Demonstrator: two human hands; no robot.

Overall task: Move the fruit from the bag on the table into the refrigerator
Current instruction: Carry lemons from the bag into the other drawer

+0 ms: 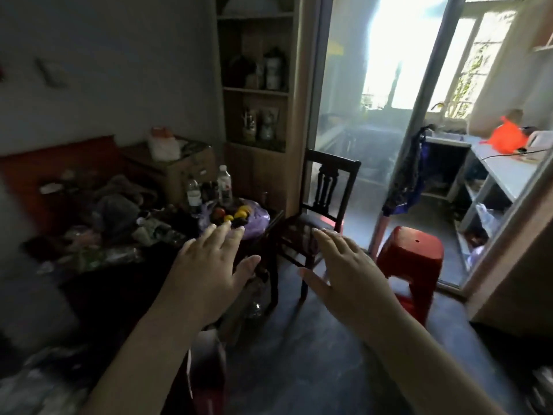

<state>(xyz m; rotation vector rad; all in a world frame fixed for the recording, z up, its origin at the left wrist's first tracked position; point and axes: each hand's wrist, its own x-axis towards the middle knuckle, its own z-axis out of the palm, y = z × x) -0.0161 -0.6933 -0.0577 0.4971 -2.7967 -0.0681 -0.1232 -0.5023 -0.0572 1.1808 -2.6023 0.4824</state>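
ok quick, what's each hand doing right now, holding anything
Left hand: open, fingers spread, holding nothing, reaching toward the purple bag of fruit.
Right hand: open, palm down, holding nothing.

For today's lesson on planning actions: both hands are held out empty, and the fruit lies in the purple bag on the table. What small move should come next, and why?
Probably reach the left hand forward to the purple bag and grasp a fruit. Both it and the right hand are open and empty, and the left is nearer.
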